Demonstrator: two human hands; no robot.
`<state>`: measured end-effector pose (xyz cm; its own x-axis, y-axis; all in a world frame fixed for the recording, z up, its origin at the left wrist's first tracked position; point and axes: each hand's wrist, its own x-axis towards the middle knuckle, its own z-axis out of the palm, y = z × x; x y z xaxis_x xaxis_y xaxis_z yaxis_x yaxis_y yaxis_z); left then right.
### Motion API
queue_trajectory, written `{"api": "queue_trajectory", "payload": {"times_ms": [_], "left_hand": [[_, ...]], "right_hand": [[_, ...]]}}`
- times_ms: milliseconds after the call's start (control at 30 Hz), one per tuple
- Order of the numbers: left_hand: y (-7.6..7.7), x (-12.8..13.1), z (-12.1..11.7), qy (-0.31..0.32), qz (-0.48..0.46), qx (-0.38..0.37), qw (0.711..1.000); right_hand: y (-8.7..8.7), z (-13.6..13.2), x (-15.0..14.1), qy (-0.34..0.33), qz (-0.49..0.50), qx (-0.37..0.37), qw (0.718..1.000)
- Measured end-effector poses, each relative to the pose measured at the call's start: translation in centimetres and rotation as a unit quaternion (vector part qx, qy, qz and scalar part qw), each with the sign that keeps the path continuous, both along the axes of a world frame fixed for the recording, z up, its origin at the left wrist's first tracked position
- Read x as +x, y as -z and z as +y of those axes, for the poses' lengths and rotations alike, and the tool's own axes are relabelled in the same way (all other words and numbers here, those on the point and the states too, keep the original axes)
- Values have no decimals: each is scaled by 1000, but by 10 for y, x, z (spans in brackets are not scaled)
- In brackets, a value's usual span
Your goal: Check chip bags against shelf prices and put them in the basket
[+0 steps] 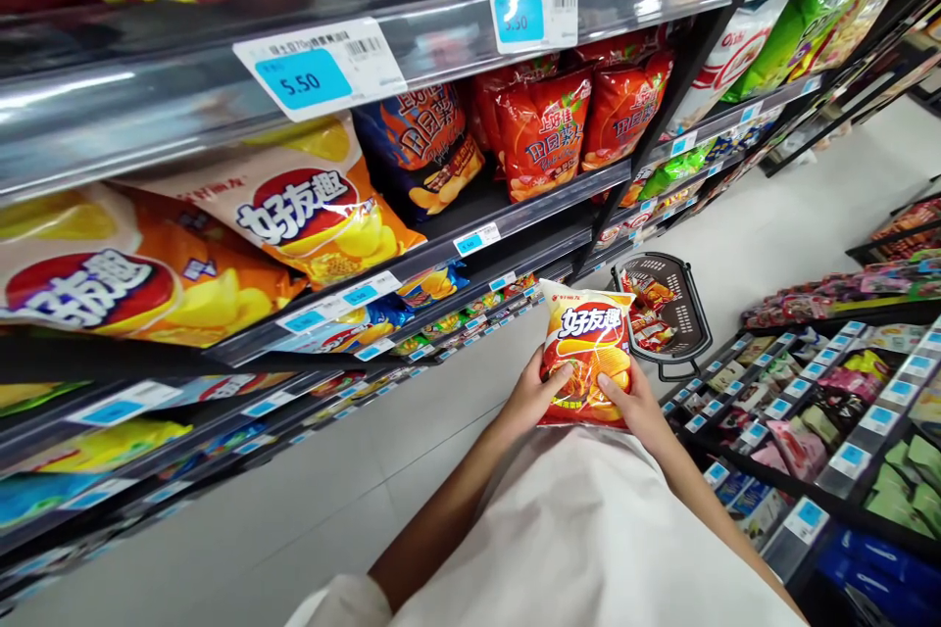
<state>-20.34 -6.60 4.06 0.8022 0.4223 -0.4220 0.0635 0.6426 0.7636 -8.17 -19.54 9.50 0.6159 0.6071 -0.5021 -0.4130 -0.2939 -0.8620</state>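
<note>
Grasping a chip bag [588, 338] near its lower sides between left fingers [560, 379] and right fingers [613, 389], with a black basket [680, 302] of red packets [653, 290] beyond the right fingers and stocked shelves [110, 118] to the left of both.

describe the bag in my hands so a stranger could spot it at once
From the big shelf on the left, go right to the black basket. Just in front of it, the left hand and right hand hold the bag. Its top is pale, like the shelf's orange bags, but its bottom is red.
</note>
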Motion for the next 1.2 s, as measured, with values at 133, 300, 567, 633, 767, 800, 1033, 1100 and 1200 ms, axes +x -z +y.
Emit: {"api": "queue_trajectory", "payload": {"times_ms": [133, 300, 567, 633, 767, 800, 1033, 1100, 1200], "left_hand": [[-8, 2, 5, 19, -24, -51, 998], [-14, 11, 11, -12, -60, -56, 997], [-16, 22, 6, -89, -55, -64, 992], [-17, 21, 6, -97, -48, -67, 992], [-19, 19, 6, -107, -39, -69, 991], [-19, 19, 6, -113, -41, -69, 990], [-14, 23, 7, -134, -73, -53, 987], [-14, 25, 8, -135, -81, -39, 987], [-18, 27, 13, -132, -105, -16, 985]], "right_hand": [[3, -5, 4, -6, -16, 7, 1000], [-2, -6, 7, -62, -85, 20, 994], [-9, -3, 10, -120, -136, 5, 983], [-9, -2, 10, -118, -134, 2, 984], [-7, 1, 8, -118, -123, 15, 985], [-5, 1, 8, -116, -119, 16, 986], [28, -10, 10, -68, -104, 17, 992], [39, -10, 9, -23, -100, 7, 995], [46, -7, 6, 19, -127, -9, 992]]}}
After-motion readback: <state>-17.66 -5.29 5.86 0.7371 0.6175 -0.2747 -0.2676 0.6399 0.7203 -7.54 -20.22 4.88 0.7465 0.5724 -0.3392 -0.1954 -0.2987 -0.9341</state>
